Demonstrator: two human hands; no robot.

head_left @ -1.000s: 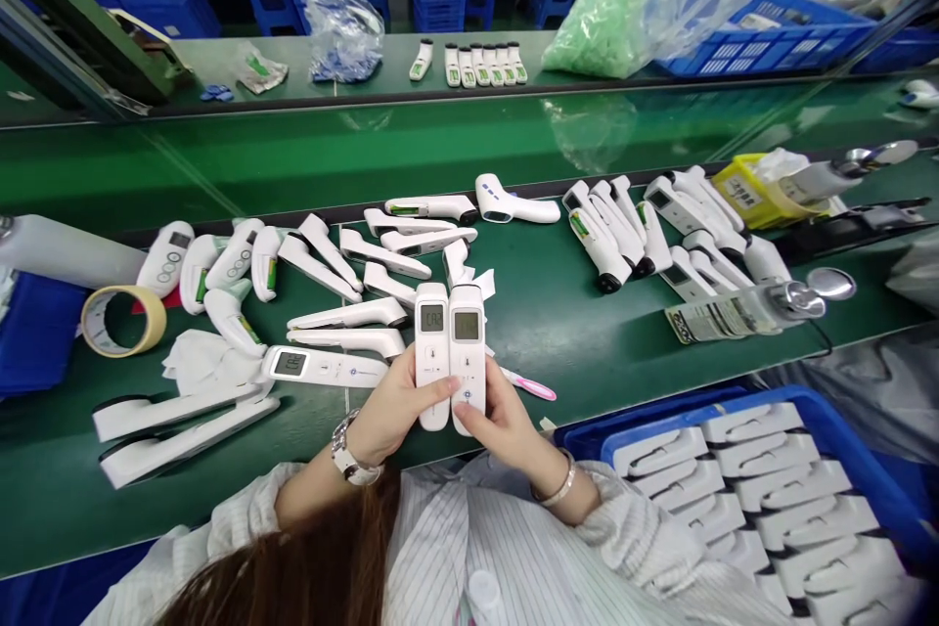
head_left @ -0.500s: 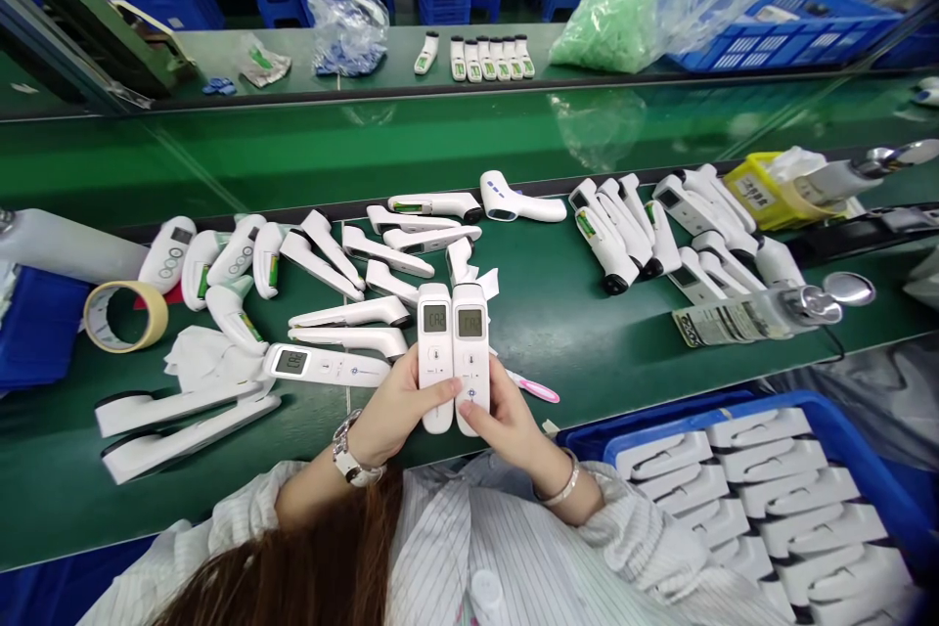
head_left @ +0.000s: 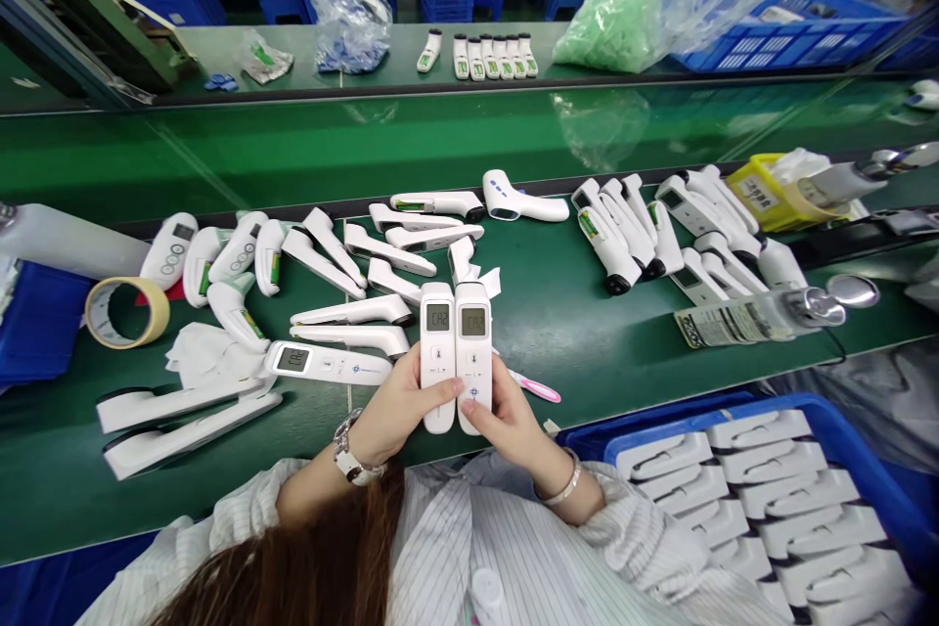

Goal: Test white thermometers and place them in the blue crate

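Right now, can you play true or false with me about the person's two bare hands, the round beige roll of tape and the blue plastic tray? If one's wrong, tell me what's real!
1. The left hand holds a long white plastic device with a grey screen. True.
2. The right hand is holding a green bottle. False: it holds a second white plastic device, also with a grey screen.
3. The round beige roll of tape lies on the left side of the green table. True.
4. The blue plastic tray is full of red balls. False: it holds white plastic pieces in rows.
5. A watch with a white strap is on the left wrist. True.
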